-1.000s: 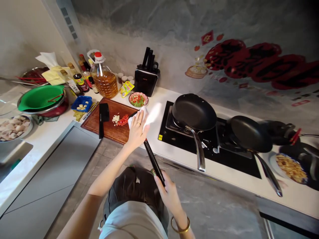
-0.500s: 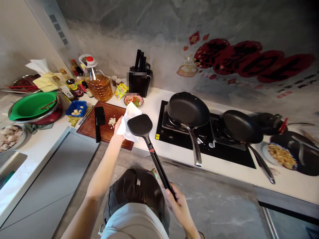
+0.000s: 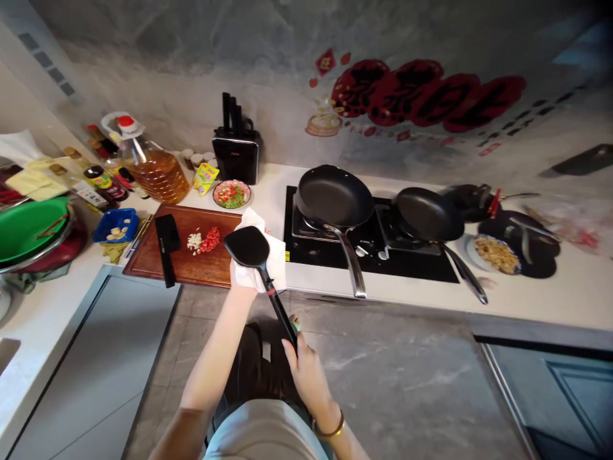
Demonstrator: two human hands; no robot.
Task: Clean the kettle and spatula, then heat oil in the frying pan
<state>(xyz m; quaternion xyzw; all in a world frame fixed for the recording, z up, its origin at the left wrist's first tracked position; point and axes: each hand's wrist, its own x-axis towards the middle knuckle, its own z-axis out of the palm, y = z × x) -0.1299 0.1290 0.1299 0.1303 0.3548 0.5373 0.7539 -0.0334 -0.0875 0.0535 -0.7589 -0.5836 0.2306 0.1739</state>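
Long-handled black spatula (image 3: 249,248) is held by the right hand (image 3: 307,372), its head over a crumpled white towel (image 3: 275,259) cupped in the left hand (image 3: 242,290), near the brown wooden cutting board (image 3: 205,265). Looks like it's being wiped; steady grip's needed next.

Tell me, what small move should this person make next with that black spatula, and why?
I'd fold the white cloth or paper over the head of the spatula and wipe it: the left hand holds the sheet behind the head, and the right hand grips the handle.
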